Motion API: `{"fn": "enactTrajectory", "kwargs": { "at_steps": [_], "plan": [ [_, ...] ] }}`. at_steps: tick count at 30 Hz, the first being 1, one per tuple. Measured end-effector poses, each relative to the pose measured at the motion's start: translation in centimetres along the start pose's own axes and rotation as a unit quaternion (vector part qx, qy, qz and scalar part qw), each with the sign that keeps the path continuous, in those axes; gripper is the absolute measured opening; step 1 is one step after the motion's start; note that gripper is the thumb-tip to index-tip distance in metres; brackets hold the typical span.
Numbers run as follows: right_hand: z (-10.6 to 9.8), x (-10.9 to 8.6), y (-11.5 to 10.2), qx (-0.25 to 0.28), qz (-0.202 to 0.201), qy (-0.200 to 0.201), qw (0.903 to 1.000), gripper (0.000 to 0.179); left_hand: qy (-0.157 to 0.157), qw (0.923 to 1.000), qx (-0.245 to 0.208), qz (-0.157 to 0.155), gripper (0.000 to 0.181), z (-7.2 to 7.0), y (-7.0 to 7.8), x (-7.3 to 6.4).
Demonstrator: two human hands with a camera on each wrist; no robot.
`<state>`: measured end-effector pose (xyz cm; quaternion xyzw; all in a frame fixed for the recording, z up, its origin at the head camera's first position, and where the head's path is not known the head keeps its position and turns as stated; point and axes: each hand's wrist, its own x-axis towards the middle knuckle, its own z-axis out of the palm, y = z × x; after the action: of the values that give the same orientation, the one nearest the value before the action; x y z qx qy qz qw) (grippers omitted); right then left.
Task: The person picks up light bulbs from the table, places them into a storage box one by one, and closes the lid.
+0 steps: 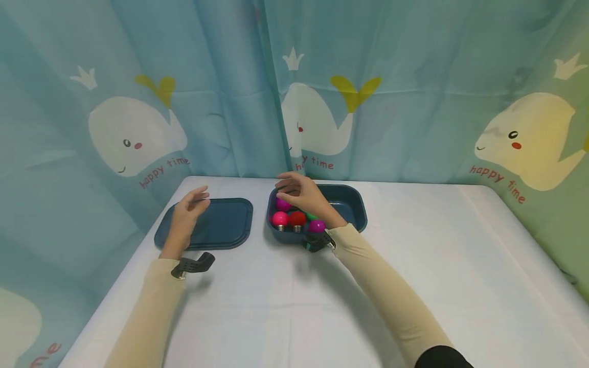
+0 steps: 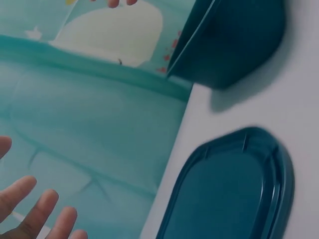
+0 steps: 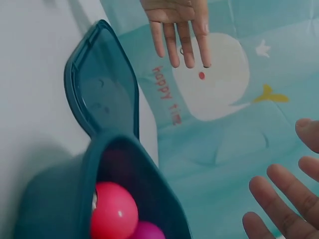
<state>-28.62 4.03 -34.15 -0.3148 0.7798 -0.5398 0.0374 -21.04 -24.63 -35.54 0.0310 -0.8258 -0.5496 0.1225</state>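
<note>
My left hand [image 1: 186, 220] hovers over the flat dark blue lid [image 1: 225, 225], fingers loosely extended and holding nothing. My right hand [image 1: 303, 193] is above the left end of the dark blue bin [image 1: 356, 212], its fingers relaxed and bare. Inside the bin lie several colored bulbs: a pink bulb [image 1: 279, 219] and a red bulb [image 1: 297, 219] with metal screw bases, purple bulbs [image 1: 316, 226], and something green partly hidden by my right wrist. In the right wrist view the pink bulb [image 3: 113, 211] shows within the bin wall, well below my spread fingers [image 3: 284, 194].
A white cloth-covered table [image 1: 257, 306] carries both the lid on the left and the bin at the middle back. Behind it hangs a blue-green curtain [image 1: 414, 128] printed with whales, close to the table's far edge and left side.
</note>
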Motion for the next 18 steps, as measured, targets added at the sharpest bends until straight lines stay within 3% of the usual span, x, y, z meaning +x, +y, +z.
{"fn": "enactTrajectory", "kwargs": {
  "at_steps": [11, 18],
  "plan": [
    [3.5, 1.5, -0.8, -0.014, 0.003, 0.004, 0.9999, 0.041, 0.021, 0.9983, 0.050, -0.021, 0.051, -3.7, -1.3, -1.0],
    [5.9, 2.3, -1.3, -0.027, 0.014, 0.005, 0.9995, 0.041, 0.033, 0.9974, 0.058, -0.028, 0.053, -5.4, -1.6, -1.7]
  ]
}}
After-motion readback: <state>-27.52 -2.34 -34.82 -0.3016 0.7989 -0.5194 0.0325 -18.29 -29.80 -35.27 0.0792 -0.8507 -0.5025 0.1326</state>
